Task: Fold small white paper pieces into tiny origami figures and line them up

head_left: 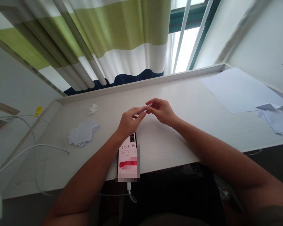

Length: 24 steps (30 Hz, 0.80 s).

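My left hand (pixel 130 121) and my right hand (pixel 162 110) meet above the middle of the white desk (pixel 179 135). Both pinch a small thin folded strip of paper (pixel 148 106), seen edge-on between the fingertips. Fingers of both hands are curled and closed on it. Just below my left wrist a phone (pixel 128 157) lies on the desk's front edge, showing a timer, with a white cable plugged into its near end.
A small stack of folded white papers (pixel 83 133) lies to the left, a crumpled white scrap (pixel 92 109) behind it. Large white sheets (pixel 240 89) and more folded paper (pixel 277 121) lie at the right. White cables (pixel 33 147) loop at left. Striped curtain (pixel 103 40) and window behind.
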{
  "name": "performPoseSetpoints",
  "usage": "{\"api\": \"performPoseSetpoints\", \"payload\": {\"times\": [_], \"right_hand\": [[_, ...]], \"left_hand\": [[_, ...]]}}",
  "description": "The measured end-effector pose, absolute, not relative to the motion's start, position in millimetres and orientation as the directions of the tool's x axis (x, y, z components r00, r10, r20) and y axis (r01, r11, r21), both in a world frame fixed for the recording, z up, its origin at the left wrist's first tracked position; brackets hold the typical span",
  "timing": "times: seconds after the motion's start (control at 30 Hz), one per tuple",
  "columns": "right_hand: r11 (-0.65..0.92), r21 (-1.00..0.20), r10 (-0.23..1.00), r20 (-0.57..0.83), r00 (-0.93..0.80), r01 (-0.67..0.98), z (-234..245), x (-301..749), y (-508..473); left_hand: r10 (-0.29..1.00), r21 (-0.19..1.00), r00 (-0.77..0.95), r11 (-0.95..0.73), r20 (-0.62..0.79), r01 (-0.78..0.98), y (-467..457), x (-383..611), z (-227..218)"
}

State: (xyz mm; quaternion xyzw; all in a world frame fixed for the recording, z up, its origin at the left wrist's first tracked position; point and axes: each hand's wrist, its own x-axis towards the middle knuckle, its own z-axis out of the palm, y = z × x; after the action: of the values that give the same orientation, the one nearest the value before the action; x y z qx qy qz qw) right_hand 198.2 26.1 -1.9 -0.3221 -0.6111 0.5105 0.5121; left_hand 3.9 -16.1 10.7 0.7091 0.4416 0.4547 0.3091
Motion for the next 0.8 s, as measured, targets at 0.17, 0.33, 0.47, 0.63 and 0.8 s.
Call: {"api": "performPoseSetpoints", "payload": {"times": [0.17,0.33,0.47,0.63,0.8], "right_hand": [[0.298,-0.941,0.891,0.334,-0.307,-0.158,-3.0,199.5,25.8],[0.388,-0.919,0.857,0.386,-0.341,-0.066,-0.8,206.8,25.4],[0.427,-0.904,0.861,0.399,-0.315,0.02,2.5,208.6,23.5],[0.45,-0.889,0.856,0.404,-0.322,0.08,5.2,206.5,19.5],[0.48,-0.869,0.842,0.417,-0.342,0.122,5.5,203.1,15.6]], "left_hand": [[0.946,0.927,0.202,-0.298,0.254,0.228,-15.9,0.8,14.6],[0.956,0.964,0.217,-0.228,0.196,0.136,-16.0,0.6,19.4],[0.964,0.968,0.204,-0.202,0.17,0.148,-16.4,2.3,18.9],[0.966,0.972,0.21,-0.183,0.15,0.149,-15.9,4.1,15.6],[0.967,0.97,0.206,-0.184,0.15,0.159,-14.5,4.6,12.1]]}}
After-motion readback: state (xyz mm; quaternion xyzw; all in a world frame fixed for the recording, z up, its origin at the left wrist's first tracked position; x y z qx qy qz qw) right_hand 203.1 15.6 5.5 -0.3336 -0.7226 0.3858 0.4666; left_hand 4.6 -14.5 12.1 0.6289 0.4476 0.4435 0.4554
